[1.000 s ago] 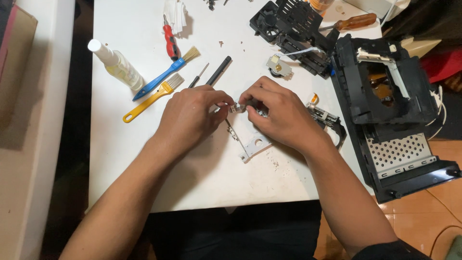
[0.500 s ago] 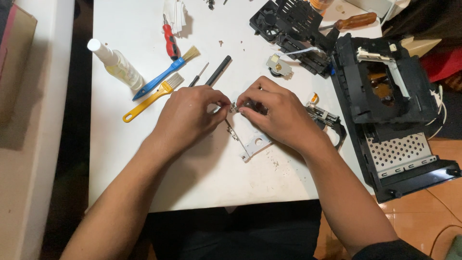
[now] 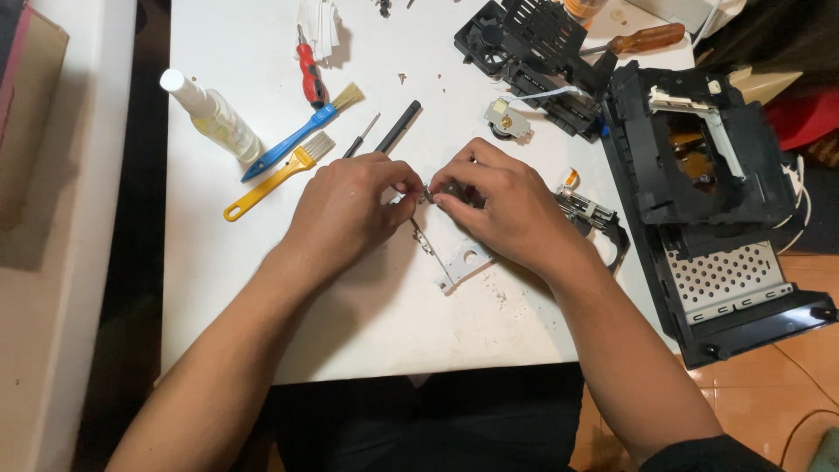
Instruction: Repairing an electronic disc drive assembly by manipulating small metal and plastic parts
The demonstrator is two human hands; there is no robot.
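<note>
Metal bracket lies diagonally, seemingly, pinched by both hands.

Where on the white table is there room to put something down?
Bare table lies along the near edge, below both hands, and at the left under the yellow brush. It is crowded at the top: spray bottle, blue brush, black frame, and the opened black case at right.

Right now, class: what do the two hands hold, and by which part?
Both the left hand and right hand pinch the upper end of a small metal bracket.
</note>
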